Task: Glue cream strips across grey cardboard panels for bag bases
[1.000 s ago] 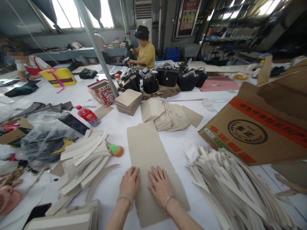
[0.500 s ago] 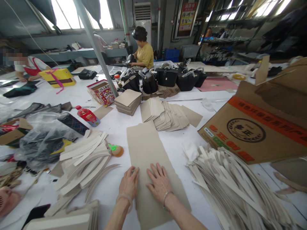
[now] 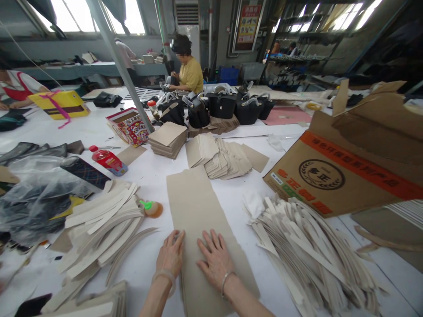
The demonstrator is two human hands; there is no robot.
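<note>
- Room: grey-walled workshop, bright windows at the back; long white worktable [image 3: 148,176] crossing the floor in front of me.
- Far left: bright yellow box with a pink ribbon [image 3: 62,105], near a person in a red-and-white top [image 3: 20,86].
- Left: cloudy clear plastic bag [image 3: 33,185] over dark goods; red-capped drink bottle with a red label [image 3: 107,160], lying on its side.
- Left, nearer: loose heap of off-white curved card strips [image 3: 99,220]; just beside it, small amber bottle with a green nozzle [image 3: 153,209].
- Left of centre, behind: red-printed open carton [image 3: 137,132] by a slanting grey pole [image 3: 122,61]; squared stack of beige cards [image 3: 168,138].
- Left hand [image 3: 170,255], bangle at the wrist: fingers close together along the left edge of the long cards; whether it pinches that edge, I cannot tell.
- Centre: long beige card sheets, layered [image 3: 198,202], flat on the table, running lengthwise away from the worker.
- Right hand [image 3: 214,259], pale bangle at the wrist: palm down on the top sheet, fingers spread.
- Centre, beyond: fanned pile of beige cards [image 3: 228,160]; row of black handbags with wrapped handles [image 3: 221,105]; person in a yellow top [image 3: 191,72].
- Right: large heap of long off-white strips [image 3: 313,259].
- Far right: brown cardboard box with an orange band [image 3: 297,167], tilted, flaps raised.
</note>
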